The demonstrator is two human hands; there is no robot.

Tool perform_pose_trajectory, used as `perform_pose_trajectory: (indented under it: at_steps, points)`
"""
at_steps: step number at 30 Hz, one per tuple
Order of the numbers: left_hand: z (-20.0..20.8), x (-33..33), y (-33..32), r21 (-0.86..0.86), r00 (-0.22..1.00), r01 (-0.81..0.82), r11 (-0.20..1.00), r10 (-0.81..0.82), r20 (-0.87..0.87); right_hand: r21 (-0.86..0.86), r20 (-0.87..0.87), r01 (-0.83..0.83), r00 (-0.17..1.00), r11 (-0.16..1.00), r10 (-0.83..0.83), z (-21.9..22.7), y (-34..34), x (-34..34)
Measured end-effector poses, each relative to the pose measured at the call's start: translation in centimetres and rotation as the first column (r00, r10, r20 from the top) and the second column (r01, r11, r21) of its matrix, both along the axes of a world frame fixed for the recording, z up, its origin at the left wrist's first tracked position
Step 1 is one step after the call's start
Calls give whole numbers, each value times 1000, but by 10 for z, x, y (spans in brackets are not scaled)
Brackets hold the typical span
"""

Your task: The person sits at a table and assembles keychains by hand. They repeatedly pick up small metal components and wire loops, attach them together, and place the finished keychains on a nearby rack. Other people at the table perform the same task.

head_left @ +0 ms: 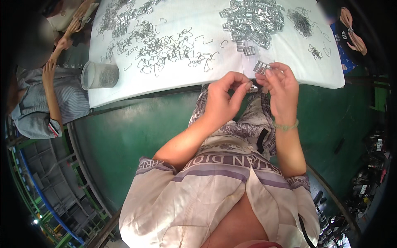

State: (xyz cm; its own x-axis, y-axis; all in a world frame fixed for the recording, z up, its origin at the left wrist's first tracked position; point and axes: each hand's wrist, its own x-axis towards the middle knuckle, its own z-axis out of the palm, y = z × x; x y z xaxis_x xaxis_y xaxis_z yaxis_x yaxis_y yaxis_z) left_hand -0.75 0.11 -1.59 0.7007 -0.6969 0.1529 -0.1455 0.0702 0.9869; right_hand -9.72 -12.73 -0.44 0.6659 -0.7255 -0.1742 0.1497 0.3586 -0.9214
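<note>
In my right hand is a shiny metal slide buckle with slots, pinched between thumb and fingers above the table's near edge. My left hand is closed in a pinch just beside it; what its fingertips hold is too small to make out. Beyond my hands lies a heap of the same metal buckles, with a couple of loose ones on the near side. Bent wire hooks are scattered over the white tabletop to the left of the heap.
A clear plastic tub partly filled with small metal pieces stands at the table's left edge. More wire pieces lie at the far right. Co-workers' hands show at the left, and another person's hands at the right.
</note>
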Motion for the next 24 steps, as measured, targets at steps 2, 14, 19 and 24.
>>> perform_pose_trajectory:
  at_steps: [2, 14, 19, 24]
  points:
    - [5, 0, -1, 1, 999, -21, 1000, 21, 27, -43, 24, 46, 999, 998, -45, 2, 14, -4]
    - [9, -3, 8, 72, 964, -150, 986, 130, 233, -240, 23, 116, 993, 964, -113, 2, 40, -2]
    - [12, -2, 10, 110, 898, -202, 973, 139, 419, -293, 47, 148, 989, 945, -141, -3, 48, -4]
    - [14, -3, 14, 120, 972, -74, 990, 45, 231, -384, 144, 198, 978, 902, -153, -9, 49, -5]
